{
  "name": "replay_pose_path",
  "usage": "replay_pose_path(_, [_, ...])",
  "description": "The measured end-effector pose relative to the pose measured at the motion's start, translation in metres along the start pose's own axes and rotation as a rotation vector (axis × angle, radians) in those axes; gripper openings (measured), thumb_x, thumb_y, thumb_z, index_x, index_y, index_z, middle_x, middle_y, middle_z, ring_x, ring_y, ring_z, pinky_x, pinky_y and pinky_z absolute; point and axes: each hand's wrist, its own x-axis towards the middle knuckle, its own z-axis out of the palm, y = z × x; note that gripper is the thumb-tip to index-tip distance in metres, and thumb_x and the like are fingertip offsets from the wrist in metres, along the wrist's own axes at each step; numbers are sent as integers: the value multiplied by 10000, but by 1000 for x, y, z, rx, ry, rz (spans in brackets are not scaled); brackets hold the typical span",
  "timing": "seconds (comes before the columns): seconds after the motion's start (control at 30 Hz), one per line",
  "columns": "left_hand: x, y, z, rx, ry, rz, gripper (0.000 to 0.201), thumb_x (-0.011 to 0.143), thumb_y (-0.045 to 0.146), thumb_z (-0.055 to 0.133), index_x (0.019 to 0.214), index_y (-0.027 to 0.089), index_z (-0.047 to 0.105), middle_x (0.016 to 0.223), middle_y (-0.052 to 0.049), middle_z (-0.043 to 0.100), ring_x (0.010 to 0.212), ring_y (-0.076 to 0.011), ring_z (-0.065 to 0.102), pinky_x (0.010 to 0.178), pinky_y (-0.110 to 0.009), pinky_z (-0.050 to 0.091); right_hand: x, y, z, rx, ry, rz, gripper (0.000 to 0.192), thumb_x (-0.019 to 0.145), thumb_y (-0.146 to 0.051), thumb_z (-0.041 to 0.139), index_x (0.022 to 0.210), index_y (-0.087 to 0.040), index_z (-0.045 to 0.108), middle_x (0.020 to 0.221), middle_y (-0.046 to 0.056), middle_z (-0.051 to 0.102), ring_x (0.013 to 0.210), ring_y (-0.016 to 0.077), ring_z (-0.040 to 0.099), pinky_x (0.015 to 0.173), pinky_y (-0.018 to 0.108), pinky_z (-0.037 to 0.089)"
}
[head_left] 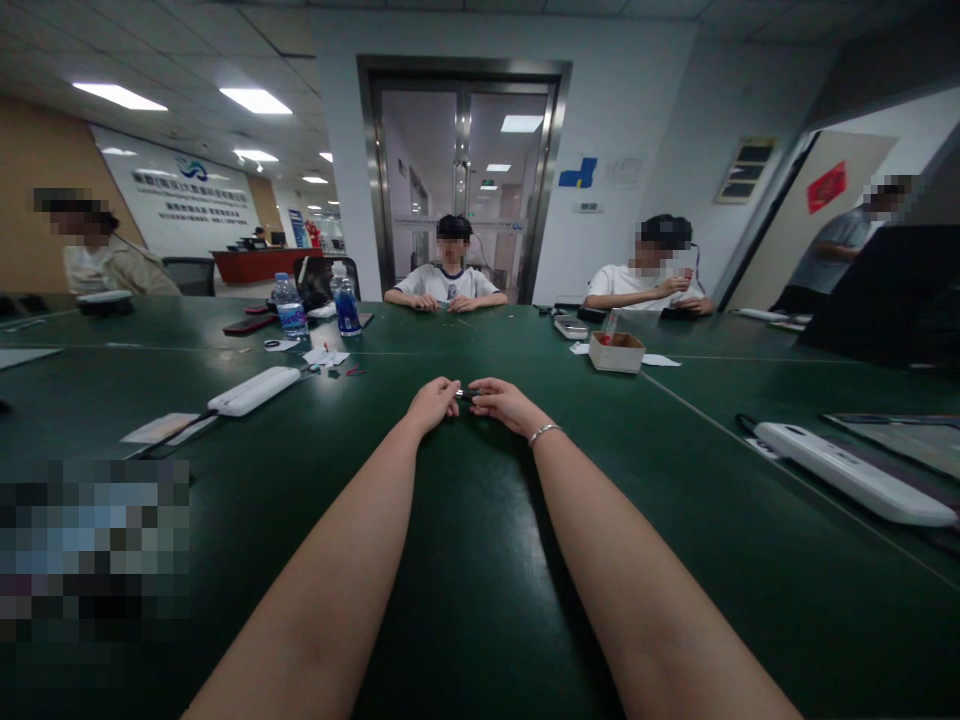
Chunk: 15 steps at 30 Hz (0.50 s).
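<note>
- Head view: a small dark piece with a silvery end is held between the person's two hands, just above or on the table; which of the two cannot be told.
- Left hand: thumb and fingers close together, pinching the silvery end; the fingers hide part of it.
- Right hand: thumb and fingertips pinch the dark end; the hand's back faces up, and a bracelet circles the wrist.
- Both forearms reach forward over the green tabletop, the hands near each other.
- Beyond the left hand lie a red loop and some white paper with small bits on it, too small to name.
- Behind these, two bottles stand upright with blue on them, side by side and apart.
- Left of the hands, a white bar lies slantwise with a dark cord at its near end.
- Right of the hands, farther off, sits an open box with something red inside, paper beside it.
- At far right, a second bar, also white, lies on the table.
- Across the table, one co-worker sits facing the person before a glass door, hands on the tabletop.
- Another co-worker, to the right, holds both hands raised near each other.
</note>
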Motion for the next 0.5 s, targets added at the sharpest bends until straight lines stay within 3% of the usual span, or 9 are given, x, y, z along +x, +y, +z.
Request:
replay_pose_path(0.13, [-1, 1, 0, 3, 29, -5, 311, 825, 448, 463, 788, 150, 541, 536, -9, 596, 478, -109, 525, 527, -227, 398, 1, 2, 0, -30, -19, -22, 253, 719, 67, 575, 865, -139, 558, 790, 15, 615, 592, 78, 622, 568, 176, 536])
replay_pose_path(0.3, [-5, 4, -2, 71, 125, 92, 312, 784, 478, 501, 766, 171, 556, 549, 15, 566, 491, -109, 509, 520, -229, 376, 9, 7, 3, -311, -8, -61, 313, 637, 33, 662, 841, -158, 521, 727, -25, 631, 412, 36, 517, 340, 117, 398])
replay_pose_path(0.4, [-8, 9, -2, 183, 147, 168, 330, 746, 506, 537, 740, 181, 588, 582, 17, 560, 534, -114, 500, 520, -229, 354, 13, 9, 9, -449, 31, -60, 321, 582, 26, 705, 755, -153, 501, 618, -54, 602, 352, 27, 468, 302, 112, 356])
replay_pose_path(0.5, [-11, 12, 3, 234, 136, 195, 340, 715, 522, 567, 725, 183, 594, 599, 19, 554, 553, -114, 490, 520, -226, 345, 12, 11, 16, -450, 99, -82, 255, 615, -11, 700, 702, -143, 501, 520, -65, 555, 320, 17, 423, 282, 101, 317])
